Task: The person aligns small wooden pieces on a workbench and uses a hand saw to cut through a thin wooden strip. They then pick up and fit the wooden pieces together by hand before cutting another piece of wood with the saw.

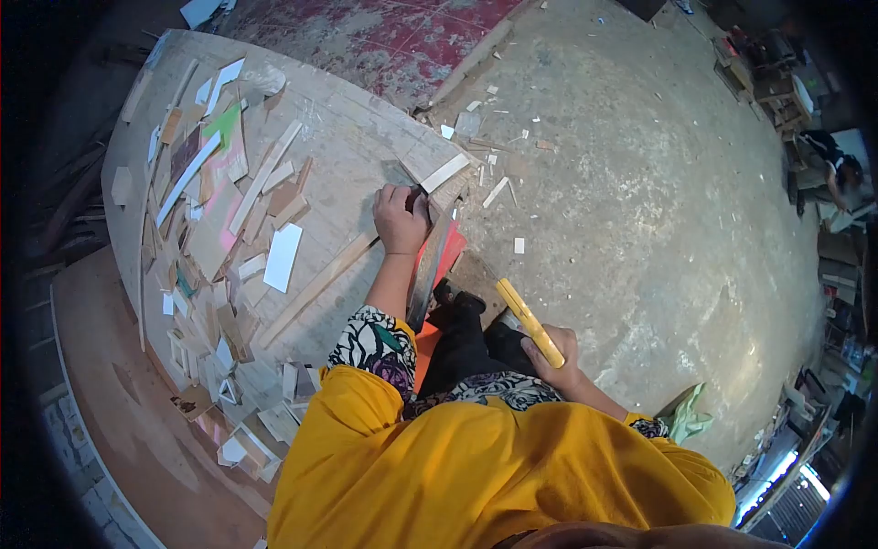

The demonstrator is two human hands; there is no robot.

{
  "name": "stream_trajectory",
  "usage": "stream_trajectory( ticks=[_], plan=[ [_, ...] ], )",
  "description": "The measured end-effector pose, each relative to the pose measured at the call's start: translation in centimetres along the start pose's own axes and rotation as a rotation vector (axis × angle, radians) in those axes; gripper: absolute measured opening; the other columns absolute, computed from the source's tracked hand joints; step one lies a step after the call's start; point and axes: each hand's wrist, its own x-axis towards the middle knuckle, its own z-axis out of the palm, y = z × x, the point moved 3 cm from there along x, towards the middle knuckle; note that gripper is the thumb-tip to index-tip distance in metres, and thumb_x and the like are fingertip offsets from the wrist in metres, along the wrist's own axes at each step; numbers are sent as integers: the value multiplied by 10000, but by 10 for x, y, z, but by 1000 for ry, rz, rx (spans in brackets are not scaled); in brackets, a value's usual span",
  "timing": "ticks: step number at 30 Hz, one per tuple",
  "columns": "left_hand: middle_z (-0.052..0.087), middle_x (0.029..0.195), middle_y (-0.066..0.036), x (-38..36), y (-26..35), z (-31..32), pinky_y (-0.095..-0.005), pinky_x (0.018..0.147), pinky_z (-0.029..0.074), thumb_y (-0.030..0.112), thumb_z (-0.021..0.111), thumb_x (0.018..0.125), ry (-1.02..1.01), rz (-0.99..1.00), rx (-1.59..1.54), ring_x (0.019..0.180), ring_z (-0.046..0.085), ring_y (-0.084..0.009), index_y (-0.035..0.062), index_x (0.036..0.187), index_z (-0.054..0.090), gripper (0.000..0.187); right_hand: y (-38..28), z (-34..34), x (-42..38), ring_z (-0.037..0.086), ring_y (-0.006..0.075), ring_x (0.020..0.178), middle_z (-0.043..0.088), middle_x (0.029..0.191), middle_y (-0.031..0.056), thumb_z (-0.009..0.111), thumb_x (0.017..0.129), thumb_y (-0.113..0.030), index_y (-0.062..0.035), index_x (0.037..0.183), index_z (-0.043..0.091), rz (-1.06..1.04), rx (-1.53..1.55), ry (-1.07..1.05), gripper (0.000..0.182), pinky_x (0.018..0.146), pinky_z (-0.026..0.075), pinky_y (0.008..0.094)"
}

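My left hand (401, 221) is at the corner of the wooden worktable (352, 119), its fingers curled around a dark piece partly hidden under them. Just beyond the fingertips, a short wood block (445, 173) with a pale face lies at the table edge. A long wooden strip (320, 284) runs along the tabletop up to the left wrist. Low on the right, away from the table, my right hand (555, 355) is closed around a narrow yellow bar-shaped tool (521, 311), which points up and to the left over the floor.
Wood offcuts (229, 206) and white-faced scraps lie piled across the table's left side. Orange-red sheets (448, 252) stand by the table edge near my legs. Chips litter the concrete floor (622, 183). Another person (832, 174) is at the far right.
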Motion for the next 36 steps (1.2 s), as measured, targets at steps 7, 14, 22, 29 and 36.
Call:
stream_trajectory(
  ticks=[7,14,22,29,36],
  plan=[
    [520,831,-130,5,-2,0,-428,746,418,91,680,641,30,-22,36,832,498,-331,41,770,554,187,2,-10,18,533,349,532,510,597,155,632,745,-84,-31,688,523,-63,-45,-60,135,485,420,365],
    [516,827,-136,7,-4,1,-435,730,420,72,678,616,49,-10,76,816,503,-342,29,783,540,220,38,-11,21,543,350,560,535,627,147,636,733,-79,-40,701,535,-295,-83,-101,113,529,442,379],
    [515,820,-121,7,1,-1,-430,736,419,89,647,635,27,-50,27,822,506,-328,48,768,545,172,-2,-6,28,539,328,539,514,603,154,636,757,-94,-23,695,544,15,-25,-67,132,503,419,352],
    [510,821,-119,5,-8,5,-418,737,414,109,616,647,26,13,6,834,503,-318,46,756,569,135,7,56,112,523,302,495,498,576,155,629,778,-118,-18,687,536,-173,0,3,165,474,396,360],
    [500,805,-151,8,6,-5,-430,733,406,66,609,654,-19,21,-12,813,487,-351,16,741,527,129,10,32,41,545,346,538,544,616,160,634,760,-110,-35,727,572,-72,-64,-2,103,482,440,355]
  ],
)
